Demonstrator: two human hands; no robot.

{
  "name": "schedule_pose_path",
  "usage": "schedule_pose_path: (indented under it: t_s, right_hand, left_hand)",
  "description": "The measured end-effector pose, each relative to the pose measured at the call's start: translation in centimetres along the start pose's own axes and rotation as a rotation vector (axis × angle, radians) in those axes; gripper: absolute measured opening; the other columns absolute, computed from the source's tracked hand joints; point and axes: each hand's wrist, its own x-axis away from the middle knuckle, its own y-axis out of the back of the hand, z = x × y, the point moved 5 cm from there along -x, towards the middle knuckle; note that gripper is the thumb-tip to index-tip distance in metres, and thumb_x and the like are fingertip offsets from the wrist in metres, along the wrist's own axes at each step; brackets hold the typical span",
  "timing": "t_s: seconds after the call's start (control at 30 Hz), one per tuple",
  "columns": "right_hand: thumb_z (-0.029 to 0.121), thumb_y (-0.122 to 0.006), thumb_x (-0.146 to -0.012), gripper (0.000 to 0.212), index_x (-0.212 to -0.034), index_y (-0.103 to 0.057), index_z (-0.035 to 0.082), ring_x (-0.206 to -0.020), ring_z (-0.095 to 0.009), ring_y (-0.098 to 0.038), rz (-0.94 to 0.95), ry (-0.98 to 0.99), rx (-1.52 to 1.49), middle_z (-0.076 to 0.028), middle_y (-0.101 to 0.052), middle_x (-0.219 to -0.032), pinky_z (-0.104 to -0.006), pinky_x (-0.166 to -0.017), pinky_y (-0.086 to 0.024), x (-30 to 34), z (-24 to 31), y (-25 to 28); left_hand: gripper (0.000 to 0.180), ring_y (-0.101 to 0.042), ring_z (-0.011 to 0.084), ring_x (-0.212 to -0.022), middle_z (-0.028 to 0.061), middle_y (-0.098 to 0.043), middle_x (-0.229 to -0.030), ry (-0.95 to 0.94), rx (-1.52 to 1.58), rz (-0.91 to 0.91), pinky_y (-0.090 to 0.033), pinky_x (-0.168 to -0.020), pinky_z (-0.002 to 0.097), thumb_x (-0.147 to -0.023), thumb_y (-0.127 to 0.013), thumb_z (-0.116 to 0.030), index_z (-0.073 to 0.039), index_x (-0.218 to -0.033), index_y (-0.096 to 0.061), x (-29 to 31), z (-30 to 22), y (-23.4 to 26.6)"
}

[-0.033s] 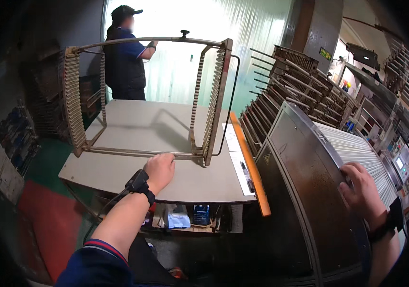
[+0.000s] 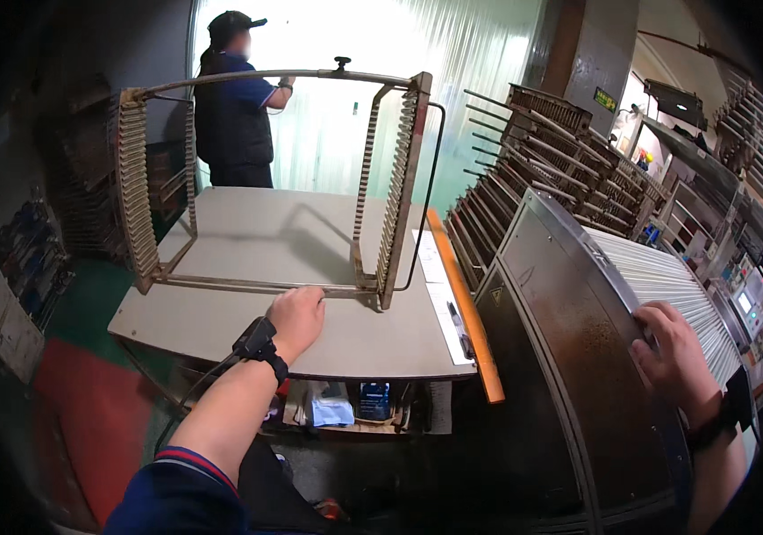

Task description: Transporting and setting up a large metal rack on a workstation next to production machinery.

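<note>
On the pale table (image 2: 221, 321) stands an upright metal slotted rack (image 2: 410, 178), with comb-like rows of slots down both sides. A rounded bar with a black knob crosses its top, and no boards show in its slots. My left hand (image 2: 297, 319) is closed around the rack's near lower rail, its fingertips partly hidden. To the right, my right hand (image 2: 674, 352) hooks its fingers over the top edge of a dark metal conveyor machine (image 2: 569, 294), the thumb on the near side. Both wrists wear black bands.
Behind the table a co-worker (image 2: 234, 125) stands sideways by a translucent strip curtain (image 2: 453, 53). Several similar racks (image 2: 551, 152) are piled at the back right. Along the table's right edge lie papers (image 2: 442, 299), a pen and an orange bar (image 2: 466, 308). Metal rollers (image 2: 667, 276) run beyond the machine's edge.
</note>
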Motion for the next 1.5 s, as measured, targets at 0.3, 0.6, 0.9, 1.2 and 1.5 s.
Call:
schedule_pose_path:
  t_s: [0.3, 0.6, 0.9, 1.2, 1.5]
  right_hand:
    - [0.012, -0.072, -0.091, 0.04, -0.129, -0.066, -0.001, -0.119, -0.041, -0.066, 0.032, -0.026, -0.004, -0.02, -0.067, -0.125, -0.0483, -0.106, -0.053, 0.19, -0.04, -0.13]
    - [0.012, -0.073, -0.091, 0.039, -0.127, -0.066, -0.001, -0.119, -0.04, -0.066, 0.041, -0.065, 0.0, -0.019, -0.067, -0.127, -0.0474, -0.104, -0.055, 0.19, -0.05, 0.03]
    - [0.012, -0.073, -0.091, 0.04, -0.128, -0.067, 0.0, -0.122, -0.04, -0.066, 0.024, -0.034, 0.034, -0.02, -0.068, -0.127, -0.0485, -0.106, -0.054, 0.02, -0.29, 0.02]
    - [0.011, -0.073, -0.089, 0.039, -0.125, -0.068, -0.001, -0.122, -0.042, -0.065, 0.032, -0.053, -0.024, -0.022, -0.069, -0.126, -0.0484, -0.108, -0.053, -0.01, -0.15, 0.0]
    - [0.011, -0.072, -0.087, 0.038, -0.123, -0.067, -0.001, -0.115, -0.041, -0.066, 0.017, -0.038, 0.006, -0.021, -0.067, -0.124, -0.0459, -0.103, -0.054, 0.18, -0.44, -0.1]
  left_hand:
    - [0.018, -0.071, 0.0386, -0.098, 0.0132, -0.074, -0.099, -0.022, -0.009, 0.037, -0.055, -0.085, 0.0523, -0.09, -0.077, -0.011, -0.008, -0.104, -0.067, 0.19, -0.2, 0.2]
    - [0.016, -0.071, 0.0393, -0.098, 0.0144, -0.074, -0.099, -0.062, -0.022, 0.014, -0.055, -0.087, 0.0524, -0.09, -0.075, -0.01, -0.008, -0.104, -0.07, 0.07, -0.4, 0.2]
    - [0.009, -0.072, 0.0384, -0.098, 0.0152, -0.075, -0.099, 0.018, -0.022, 0.035, -0.057, -0.089, 0.0522, -0.093, -0.072, -0.013, -0.006, -0.099, -0.074, -0.11, -0.2, 0.02]
    - [0.01, -0.072, 0.0394, -0.094, 0.0141, -0.076, -0.095, 0.048, -0.024, 0.062, -0.058, -0.086, 0.0523, -0.095, -0.069, -0.016, -0.008, -0.093, -0.074, -0.18, -0.1, -0.11]
    - [0.009, -0.071, 0.0403, -0.094, 0.016, -0.073, -0.092, -0.015, 0.023, 0.029, -0.056, -0.084, 0.0535, -0.094, -0.07, -0.015, -0.006, -0.094, -0.071, -0.31, -0.6, 0.35]
